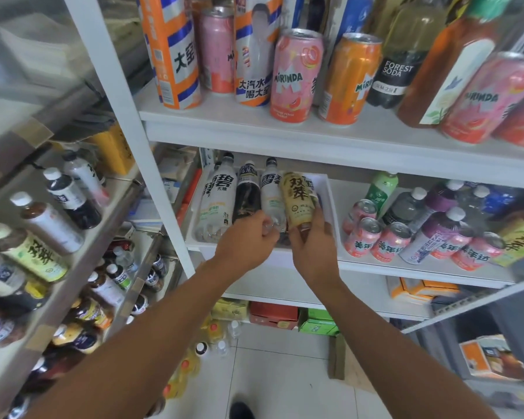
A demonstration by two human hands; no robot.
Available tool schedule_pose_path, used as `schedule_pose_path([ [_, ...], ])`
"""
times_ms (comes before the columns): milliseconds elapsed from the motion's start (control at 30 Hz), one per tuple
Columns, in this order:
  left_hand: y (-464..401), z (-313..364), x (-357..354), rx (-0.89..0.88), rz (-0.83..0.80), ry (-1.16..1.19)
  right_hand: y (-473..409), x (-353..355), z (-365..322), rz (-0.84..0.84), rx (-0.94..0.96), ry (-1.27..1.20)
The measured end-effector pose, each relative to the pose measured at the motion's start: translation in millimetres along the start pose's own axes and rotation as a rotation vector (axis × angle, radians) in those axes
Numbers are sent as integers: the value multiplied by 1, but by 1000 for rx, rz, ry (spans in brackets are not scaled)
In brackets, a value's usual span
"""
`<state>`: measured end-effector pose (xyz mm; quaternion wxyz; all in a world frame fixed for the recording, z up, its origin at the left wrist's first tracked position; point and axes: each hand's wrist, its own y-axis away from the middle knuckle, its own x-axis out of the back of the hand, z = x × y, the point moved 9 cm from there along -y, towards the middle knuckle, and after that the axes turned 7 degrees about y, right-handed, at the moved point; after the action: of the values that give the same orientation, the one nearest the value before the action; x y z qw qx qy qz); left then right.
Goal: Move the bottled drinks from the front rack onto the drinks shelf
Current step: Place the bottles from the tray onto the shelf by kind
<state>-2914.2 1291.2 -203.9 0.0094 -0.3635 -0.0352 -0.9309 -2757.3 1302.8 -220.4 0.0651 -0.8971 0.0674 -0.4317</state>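
Hands (248, 237) (313, 249) hold bottles (297, 201) — pink cans (375, 237) beside.

**White shelving and side rack, loaded with drinks**

The drinks shelf (285, 261) at frame centre carries a white tray (330, 207) of bottles lying on their sides, with pink cans (372, 237) and purple bottles (445, 225) to its right. The upper shelf (254, 125) bears tall cans and bottles. The front rack (112, 213), lower left, holds slanted bottles. Bottles (215, 337) stand on the tiled floor (285, 373).

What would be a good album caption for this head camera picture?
Two hands settle a yellow-labelled bottle beside clear bottles in a white tray on the drinks shelf.
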Motion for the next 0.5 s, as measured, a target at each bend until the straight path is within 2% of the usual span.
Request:
schedule_pose_path([
  [100,-4,-16,-12,190,-35,397,29,5,-7,-1,89,-49],
  [233,3,-14,-20,245,-84,804,54,0,-27,-35,236,-86],
  [300,6,-21,-14,265,-29,972,60,-6,-38,-47,317,-80],
  [500,30,-50,31,210,174,1115,66,-25,-76,-137,462,-195],
])
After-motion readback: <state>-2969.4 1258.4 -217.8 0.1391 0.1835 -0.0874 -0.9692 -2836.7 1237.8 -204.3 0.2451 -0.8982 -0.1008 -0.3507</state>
